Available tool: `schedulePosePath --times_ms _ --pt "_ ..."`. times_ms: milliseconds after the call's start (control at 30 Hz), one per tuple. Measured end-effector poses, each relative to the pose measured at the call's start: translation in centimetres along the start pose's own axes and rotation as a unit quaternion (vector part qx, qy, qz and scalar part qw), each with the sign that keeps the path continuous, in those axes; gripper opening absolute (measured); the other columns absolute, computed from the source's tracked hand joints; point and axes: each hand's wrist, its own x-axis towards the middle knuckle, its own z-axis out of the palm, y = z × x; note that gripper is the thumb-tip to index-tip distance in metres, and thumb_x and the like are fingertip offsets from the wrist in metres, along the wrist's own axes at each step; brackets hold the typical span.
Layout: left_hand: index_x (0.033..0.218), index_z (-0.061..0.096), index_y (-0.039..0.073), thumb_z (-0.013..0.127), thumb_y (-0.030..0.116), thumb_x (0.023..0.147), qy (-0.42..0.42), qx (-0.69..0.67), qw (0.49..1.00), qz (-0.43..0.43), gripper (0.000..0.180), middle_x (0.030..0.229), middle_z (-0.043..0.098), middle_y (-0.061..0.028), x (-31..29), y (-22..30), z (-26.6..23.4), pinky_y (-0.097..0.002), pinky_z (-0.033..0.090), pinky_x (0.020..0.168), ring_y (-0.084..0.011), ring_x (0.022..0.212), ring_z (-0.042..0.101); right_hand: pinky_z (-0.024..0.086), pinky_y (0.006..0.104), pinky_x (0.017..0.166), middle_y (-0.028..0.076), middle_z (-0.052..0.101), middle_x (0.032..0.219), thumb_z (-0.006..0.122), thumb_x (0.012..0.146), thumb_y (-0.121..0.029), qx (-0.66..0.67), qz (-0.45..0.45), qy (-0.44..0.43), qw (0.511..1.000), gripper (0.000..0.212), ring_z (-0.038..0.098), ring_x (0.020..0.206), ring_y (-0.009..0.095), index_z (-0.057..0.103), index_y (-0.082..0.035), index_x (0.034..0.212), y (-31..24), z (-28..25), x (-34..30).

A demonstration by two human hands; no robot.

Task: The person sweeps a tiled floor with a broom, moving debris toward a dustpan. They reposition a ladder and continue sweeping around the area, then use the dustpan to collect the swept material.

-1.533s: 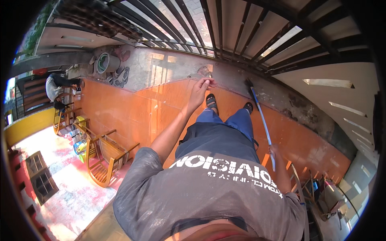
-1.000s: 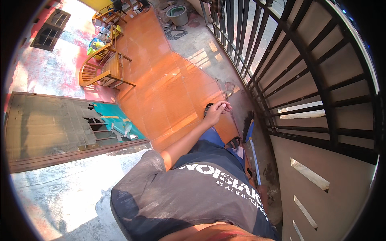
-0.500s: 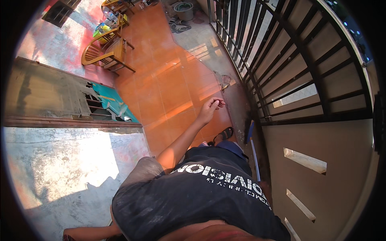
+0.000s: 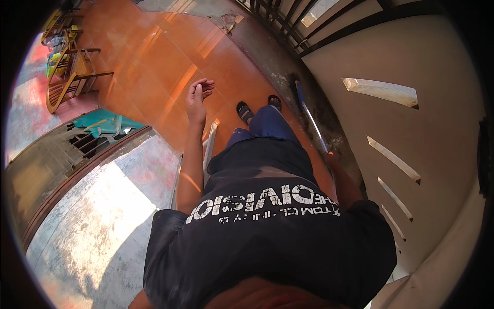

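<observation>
Your view has swung toward the wall (image 4: 432,144), broom (image 4: 312,123) still over concrete (image 4: 270,51). Your right hand (image 4: 332,158) grips it; your left hand (image 4: 197,99) is empty, fingers (image 4: 208,83) loosely curled

Wooden armchair (image 4: 81,67) upper left, on orange tile floor (image 4: 149,62). Teal sheet (image 4: 105,122) beside brown panel (image 4: 41,157). Patchy pale wall (image 4: 103,221) nearby. Dark metal bars (image 4: 370,19) top right, edging beige wall (image 4: 437,129) with slanted slots (image 4: 381,91).
</observation>
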Motion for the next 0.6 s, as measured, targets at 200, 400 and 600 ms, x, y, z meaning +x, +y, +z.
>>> schedulePosePath --times_ms 200,400,600 --pt "0.116 0.057 0.002 0.039 0.022 0.104 0.037 0.059 0.996 -0.047 0.029 0.109 0.066 -0.0132 -4.5 -0.2 1.4 -0.0310 0.050 0.086 -0.0193 0.101 0.063 0.053 0.0429 0.055 0.019 0.068 0.080 0.061 0.091 -0.040 -0.183 -0.073 -0.015 0.980 0.043 0.068 0.070 0.031 0.067 0.001 0.101 -8.8 6.0 7.5" --pt "0.115 0.057 0.001 0.041 0.022 0.104 0.047 0.089 0.992 -0.079 0.030 0.109 0.066 -0.0134 -6.5 -0.8 4.5 -0.0307 0.051 0.085 -0.0198 0.100 0.064 0.052 0.0442 0.066 0.018 0.070 0.085 0.056 0.094 -0.039 -0.063 -0.082 -0.073 0.992 0.046 0.068 0.074 0.035 0.063 0.002 0.113 -20.2 3.3 15.1" --pt "0.118 0.056 0.000 0.041 0.026 0.104 0.022 0.088 0.993 -0.071 0.033 0.110 0.065 -0.0147 -5.8 -1.8 7.8 -0.0328 0.051 0.086 -0.0212 0.102 0.064 0.043 0.0449 0.058 0.018 0.053 0.061 0.062 0.089 -0.040 -0.062 -0.210 -0.017 0.976 0.045 0.055 0.056 0.024 0.065 0.004 0.085 -12.9 -8.9 13.2"
